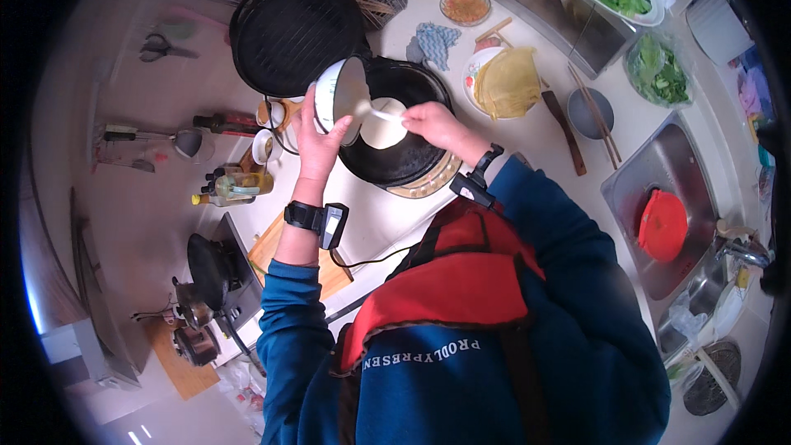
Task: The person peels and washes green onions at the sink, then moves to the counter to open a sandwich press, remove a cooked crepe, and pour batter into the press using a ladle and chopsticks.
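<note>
My left hand (318,142) grips a white bowl (326,96), tilted on its side over the left part of a round black electric griddle (408,164). Between finger and thumb, my right hand (432,127) holds a white spoon (387,116) by its handle, close to the bowl's rim. Below the spoon, pale batter (383,136) lies in a round pool on the dark cooking surface. The griddle's ridged black lid (296,37) stands open behind the bowl. Right of the griddle, a plate (471,77) bears a stack of thin yellow pancakes (508,83).
A wooden spatula (565,136) and a grey bowl (584,114) with chopsticks lie right, before the sink (680,161). Behind are a blue cloth (437,43) and a glass dish (465,7). Bottles (232,186), small bowls and a cutting board (334,275) are left; a cable crosses the counter near my body.
</note>
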Motion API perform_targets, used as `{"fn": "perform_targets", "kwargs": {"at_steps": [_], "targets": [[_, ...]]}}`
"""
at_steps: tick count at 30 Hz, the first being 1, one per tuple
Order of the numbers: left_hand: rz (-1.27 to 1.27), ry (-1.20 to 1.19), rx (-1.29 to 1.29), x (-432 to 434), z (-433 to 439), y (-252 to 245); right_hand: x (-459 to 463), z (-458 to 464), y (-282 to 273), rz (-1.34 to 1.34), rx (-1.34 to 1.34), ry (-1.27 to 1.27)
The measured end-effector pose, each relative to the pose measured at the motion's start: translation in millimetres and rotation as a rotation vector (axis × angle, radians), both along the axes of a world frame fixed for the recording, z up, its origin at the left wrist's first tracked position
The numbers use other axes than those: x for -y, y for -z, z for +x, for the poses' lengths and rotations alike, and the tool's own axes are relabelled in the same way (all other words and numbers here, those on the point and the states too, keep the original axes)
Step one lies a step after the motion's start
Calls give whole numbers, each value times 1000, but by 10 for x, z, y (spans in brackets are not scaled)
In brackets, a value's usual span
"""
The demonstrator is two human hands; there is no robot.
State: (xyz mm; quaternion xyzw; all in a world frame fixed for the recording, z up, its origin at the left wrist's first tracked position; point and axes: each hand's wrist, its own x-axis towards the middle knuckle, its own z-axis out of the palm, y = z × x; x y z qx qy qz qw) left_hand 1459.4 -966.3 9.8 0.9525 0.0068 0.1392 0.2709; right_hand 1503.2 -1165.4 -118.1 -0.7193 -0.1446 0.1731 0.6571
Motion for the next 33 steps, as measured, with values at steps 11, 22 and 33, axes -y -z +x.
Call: {"fn": "perform_targets", "kwargs": {"at_steps": [11, 22, 33], "targets": [[-174, 103, 43, -152, -31, 124, 215, -102, -234, -174, 274, 26], [-598, 29, -68, -100, -90, 56, 47, -156, -386, -207, 297, 12], [-664, 16, -108, -95, -157, 98, 23, -236, -433, -358, 247, 14]]}}
